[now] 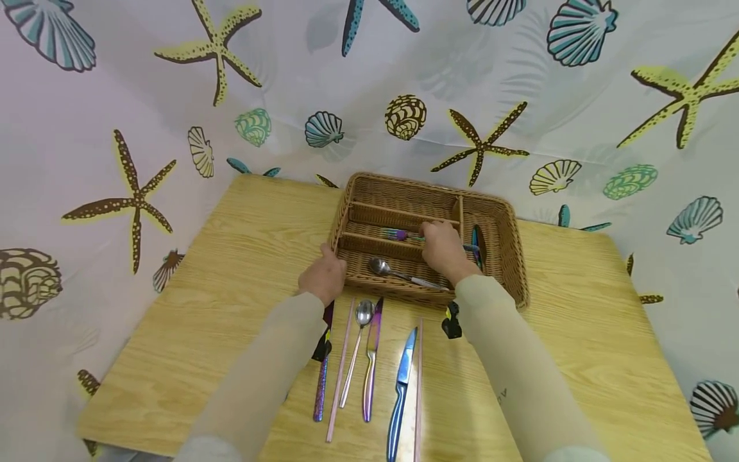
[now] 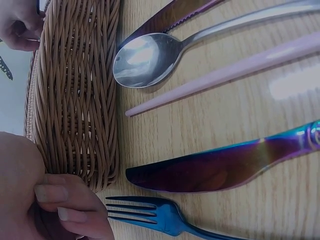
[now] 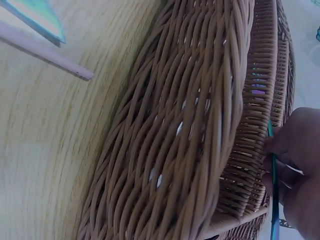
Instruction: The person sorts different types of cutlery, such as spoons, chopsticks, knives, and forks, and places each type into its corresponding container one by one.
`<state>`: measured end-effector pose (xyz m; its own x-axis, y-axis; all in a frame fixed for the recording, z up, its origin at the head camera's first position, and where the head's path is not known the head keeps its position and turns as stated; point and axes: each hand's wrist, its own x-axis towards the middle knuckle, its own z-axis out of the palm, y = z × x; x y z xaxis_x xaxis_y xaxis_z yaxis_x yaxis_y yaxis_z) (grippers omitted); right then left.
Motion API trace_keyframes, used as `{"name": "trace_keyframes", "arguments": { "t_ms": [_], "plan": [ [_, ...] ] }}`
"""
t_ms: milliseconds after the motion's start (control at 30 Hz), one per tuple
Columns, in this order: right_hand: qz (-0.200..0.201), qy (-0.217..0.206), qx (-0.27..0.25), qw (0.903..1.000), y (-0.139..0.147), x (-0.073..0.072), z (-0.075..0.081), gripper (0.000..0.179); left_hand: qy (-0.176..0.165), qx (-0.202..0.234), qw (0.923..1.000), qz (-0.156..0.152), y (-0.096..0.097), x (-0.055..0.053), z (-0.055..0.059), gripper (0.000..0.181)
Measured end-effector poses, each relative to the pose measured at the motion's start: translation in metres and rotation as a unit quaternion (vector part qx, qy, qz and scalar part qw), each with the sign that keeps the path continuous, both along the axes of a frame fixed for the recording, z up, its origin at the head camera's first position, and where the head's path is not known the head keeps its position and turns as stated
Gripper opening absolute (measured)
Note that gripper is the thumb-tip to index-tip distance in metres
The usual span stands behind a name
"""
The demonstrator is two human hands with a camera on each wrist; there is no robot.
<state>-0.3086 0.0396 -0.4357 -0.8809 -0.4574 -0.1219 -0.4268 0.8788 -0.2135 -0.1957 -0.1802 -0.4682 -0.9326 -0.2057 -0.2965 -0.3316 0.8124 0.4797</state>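
Your right hand (image 1: 443, 251) pinches the handle of the iridescent fork (image 1: 397, 235), its tines within the wicker basket's (image 1: 398, 290) long middle compartment, behind a spoon (image 1: 379, 266). Your left hand (image 1: 323, 276), fingers curled, is at the near-left corner; whether it grasps the basket cannot be determined.

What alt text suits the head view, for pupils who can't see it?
A person's right hand holds a rainbow fork in a wicker cutlery tray, while the left hand grips its front-left corner. In front, knives, a spoon and pink chopsticks lie on a wood-grain table.
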Motion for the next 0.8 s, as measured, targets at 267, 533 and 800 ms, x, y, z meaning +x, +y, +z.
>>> {"name": "trace_keyframes", "arguments": {
  "t_ms": [267, 533, 800],
  "plan": [
    [0.002, -0.073, -0.01, 0.9973, 0.003, -0.005, -0.01, 0.036, 0.004, -0.007, 1.0, -0.001, -0.001, 0.0, -0.003, 0.059],
    [0.013, -0.132, -0.06, 0.9893, 0.011, -0.009, -0.015, 0.046, -0.007, -0.011, 0.9999, 0.002, 0.0, -0.002, 0.0, 0.061],
    [0.05, -0.157, -0.07, 0.9838, 0.007, -0.003, -0.016, 0.049, -0.007, -0.003, 1.0, 0.001, 0.0, 0.001, 0.001, 0.062]
  ]
}}
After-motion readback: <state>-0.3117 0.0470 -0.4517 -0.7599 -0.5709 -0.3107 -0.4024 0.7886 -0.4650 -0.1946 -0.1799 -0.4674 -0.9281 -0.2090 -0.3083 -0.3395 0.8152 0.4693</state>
